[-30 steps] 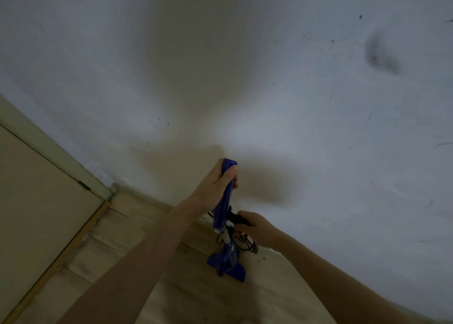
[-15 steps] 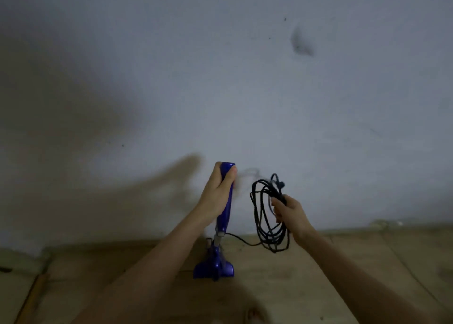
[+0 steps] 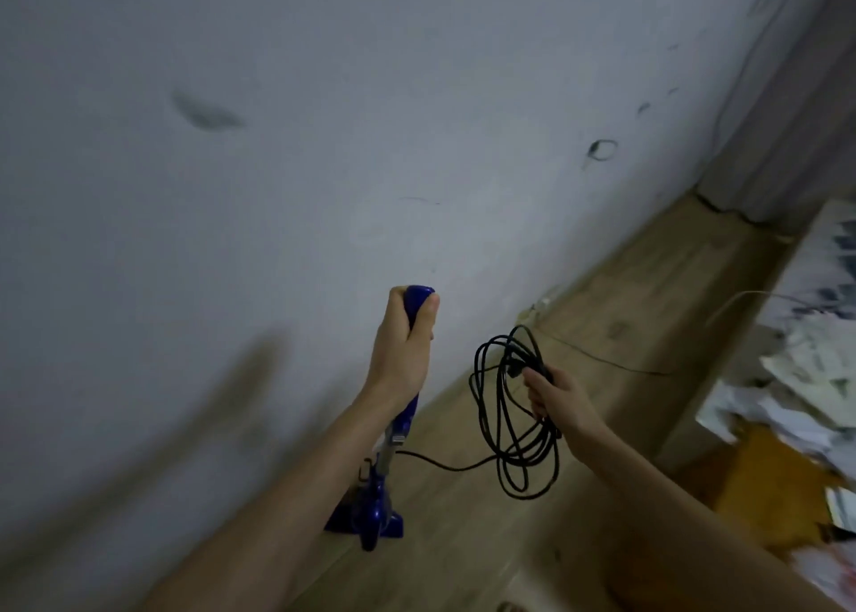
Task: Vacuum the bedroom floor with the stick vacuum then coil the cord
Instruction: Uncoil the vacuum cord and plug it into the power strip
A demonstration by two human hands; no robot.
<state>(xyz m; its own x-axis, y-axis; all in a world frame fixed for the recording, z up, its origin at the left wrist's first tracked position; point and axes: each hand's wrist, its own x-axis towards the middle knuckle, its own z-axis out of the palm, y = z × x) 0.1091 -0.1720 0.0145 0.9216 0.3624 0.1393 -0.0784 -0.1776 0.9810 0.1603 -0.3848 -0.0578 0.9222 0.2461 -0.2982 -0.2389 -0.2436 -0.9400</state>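
Head view, left hand (image 3: 404, 356) gripping vacuum (image 3: 370, 514), right hand (image 3: 556, 396) holding coiled cord (image 3: 505, 431)

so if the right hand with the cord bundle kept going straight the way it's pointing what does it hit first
Probably nothing nearby. The right hand, gripping the coiled cord, points up and forward toward the wall. Only air shows between them, so the wall looks like the first contact, though depth is hard to judge.

Blue stick vacuum (image 3: 370, 514), black cord (image 3: 505, 426), white wall (image 3: 324, 148)

Blue stick vacuum (image 3: 377, 509) upright on wood floor by the wall; black cord (image 3: 509, 426) bundled in hanging loops, one strand running to the vacuum.
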